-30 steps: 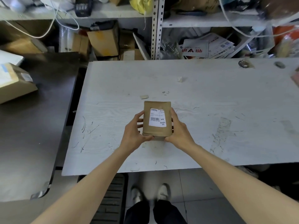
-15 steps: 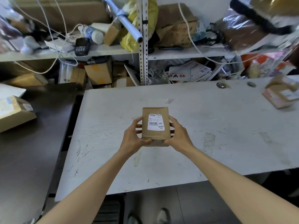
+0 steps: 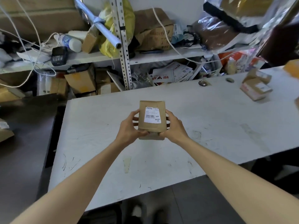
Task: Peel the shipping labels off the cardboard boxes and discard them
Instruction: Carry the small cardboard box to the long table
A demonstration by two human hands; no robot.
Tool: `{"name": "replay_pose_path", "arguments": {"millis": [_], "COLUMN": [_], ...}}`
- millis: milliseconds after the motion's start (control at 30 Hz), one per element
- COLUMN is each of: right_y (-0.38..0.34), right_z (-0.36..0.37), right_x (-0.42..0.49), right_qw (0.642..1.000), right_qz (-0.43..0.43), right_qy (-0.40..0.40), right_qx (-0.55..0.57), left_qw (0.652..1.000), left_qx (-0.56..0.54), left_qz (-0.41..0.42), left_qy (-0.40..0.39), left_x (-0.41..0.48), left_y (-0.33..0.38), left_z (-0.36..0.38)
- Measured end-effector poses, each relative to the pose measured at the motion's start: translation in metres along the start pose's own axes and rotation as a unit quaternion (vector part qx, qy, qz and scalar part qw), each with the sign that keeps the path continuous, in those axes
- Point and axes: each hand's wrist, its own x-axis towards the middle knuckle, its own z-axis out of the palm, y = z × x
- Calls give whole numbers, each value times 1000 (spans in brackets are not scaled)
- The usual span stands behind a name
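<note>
A small brown cardboard box [image 3: 151, 127] is held up over the white table [image 3: 210, 126], its top face toward me. A white shipping label [image 3: 152, 115] with a barcode and "MX MXRC 03" lies flat on that face. My left hand [image 3: 129, 129] grips the box's left side, thumb along the near edge. My right hand [image 3: 174, 126] grips the right side the same way. The label's corners all look stuck down.
More labelled boxes [image 3: 256, 88] lie at the table's far right. A dark table [image 3: 24, 143] stands to the left with a box [image 3: 4, 132] at its edge. Cluttered metal shelving [image 3: 123, 57] with boxes, cables and bags runs behind.
My view has tilted upward, so the shelves and the boxes at the far right have come into sight. Both hands keep the same hold on the box, lifted slightly toward me.
</note>
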Motion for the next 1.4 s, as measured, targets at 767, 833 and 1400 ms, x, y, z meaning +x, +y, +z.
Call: {"name": "replay_pose_path", "arguments": {"millis": [767,833,1400], "right_y": [98,102,73], "right_z": [-124,-115,83], "right_x": [-351,-416,-753], "right_qw": [810,763,416], "right_qz": [278,295,497], "right_qy": [516,570,755], "right_qx": [34,68,97], "left_qw": [789,739,379], "left_qx": [71,71,71], "left_qz": [314,348,435], "left_qy": [-523,-573,-813], "left_x": [-145,-203,-607], "left_y": [173,184,137], "left_z": [281,309,362]}}
